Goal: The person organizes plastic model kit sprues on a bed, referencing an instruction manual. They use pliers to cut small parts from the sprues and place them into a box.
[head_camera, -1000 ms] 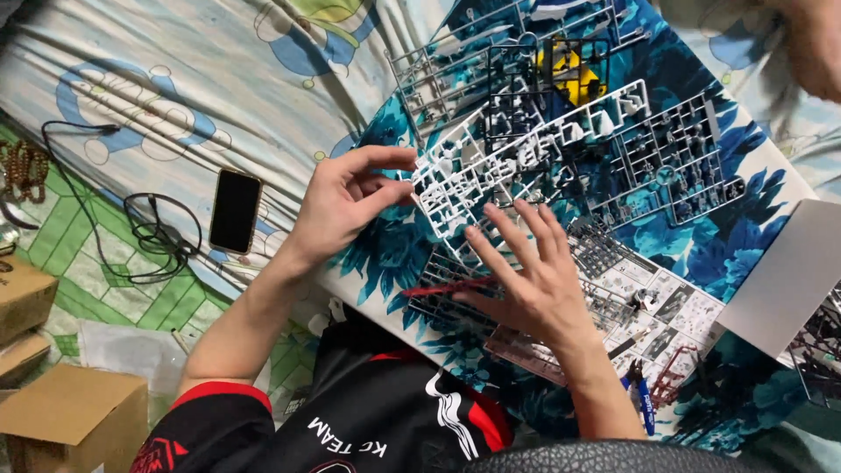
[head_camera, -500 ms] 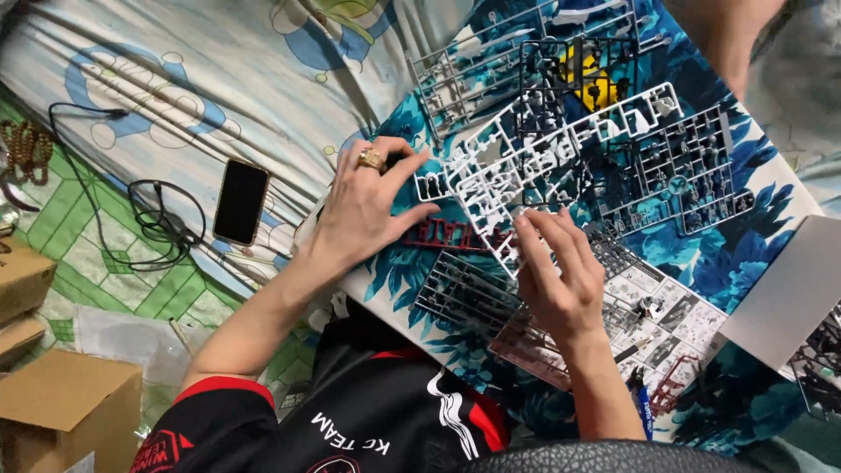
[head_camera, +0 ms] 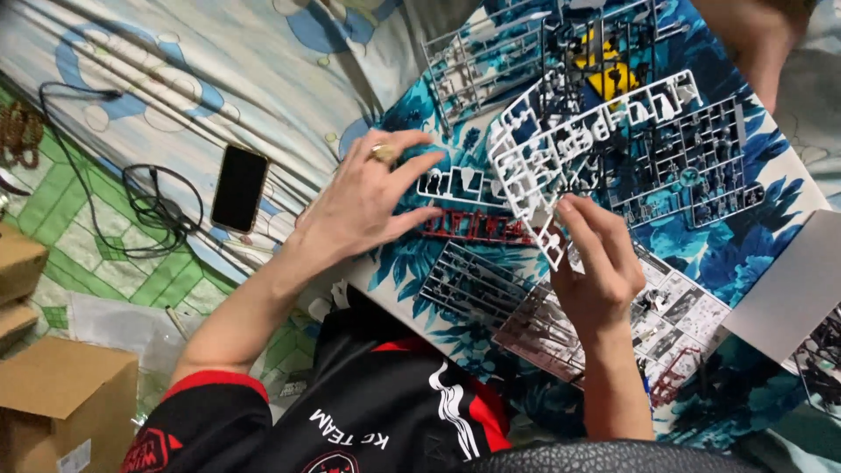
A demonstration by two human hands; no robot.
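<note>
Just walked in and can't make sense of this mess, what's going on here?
A person is sorting plastic model-kit part frames spread over a blue floral cloth. The right hand pinches the lower edge of a white parts frame, while the left hand presses on a red parts frame. A black phone lies beside them.

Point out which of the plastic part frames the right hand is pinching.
The white part frame, pinched at its lower corner by the right hand. The red frame lies under the left hand's fingertips; the grey frame lies untouched.
</note>
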